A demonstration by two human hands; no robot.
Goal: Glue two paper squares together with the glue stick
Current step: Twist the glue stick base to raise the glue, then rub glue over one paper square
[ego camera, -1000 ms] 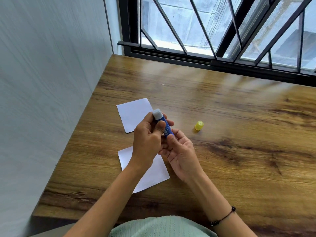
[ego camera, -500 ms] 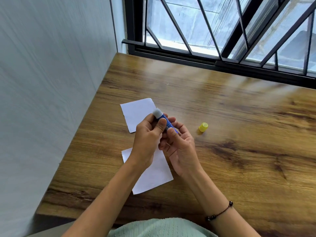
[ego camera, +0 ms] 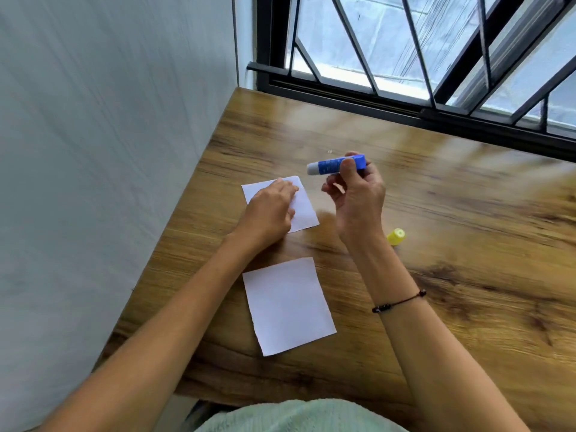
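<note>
Pale wall [ego camera: 109, 151] along the left edge, meeting the wooden worktop [ego camera: 467, 244]. Left hand [ego camera: 269, 210] flat, palm down, fingers spread and pressing on the far paper square [ego camera: 304, 208], which lies on the worktop near the wall side; nothing gripped. Near paper square [ego camera: 288, 305] lying flat closer to the body, apart from the far one, untouched, between the two forearms. Right hand [ego camera: 357, 194] raised above the worktop just right of the far square, closed around the blue glue stick [ego camera: 330, 166]; stick held roughly level, white uncapped tip pointing left, clear of the paper. Yellow cap [ego camera: 396, 236] resting on the worktop just right of the right wrist, apart from both squares. Dark beaded bracelet [ego camera: 399, 302] on the right forearm. Black-framed barred window [ego camera: 405, 57] across the far right. Light green cloth [ego camera: 296, 416] at the bottom edge.
</note>
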